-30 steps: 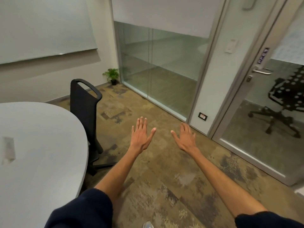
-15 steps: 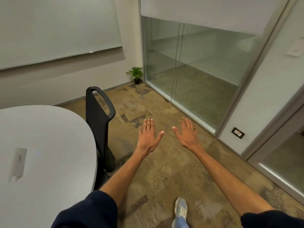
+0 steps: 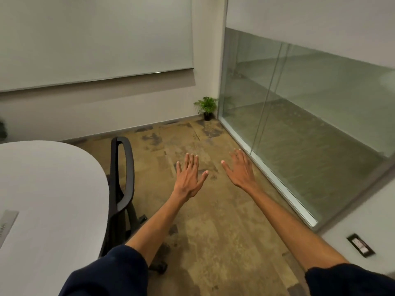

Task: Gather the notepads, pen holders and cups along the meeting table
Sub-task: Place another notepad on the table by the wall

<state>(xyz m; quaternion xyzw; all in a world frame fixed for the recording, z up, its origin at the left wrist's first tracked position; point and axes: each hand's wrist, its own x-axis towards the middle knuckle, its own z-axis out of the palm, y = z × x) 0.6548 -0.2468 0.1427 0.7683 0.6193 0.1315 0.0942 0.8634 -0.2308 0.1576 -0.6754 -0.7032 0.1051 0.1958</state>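
Both arms stretched forward from dark blue sleeves, forearms bare, reaching toward centre of frame above the carpeted floor (image 3: 213,242). Left hand (image 3: 189,178) flat, palm down, fingers together, thumb splayed. Right hand (image 3: 239,170) likewise flat and spread. Both hands released, holding and touching nothing. White rounded counter (image 3: 47,199) fills lower left; only a flat grey panel (image 3: 7,222) shows at its left edge. No notepads, pen holders or cups visible anywhere in frame. Black chair (image 3: 121,178) tucked against the counter edge. Small potted plant (image 3: 207,107) in far corner beside the glass partition (image 3: 310,114).
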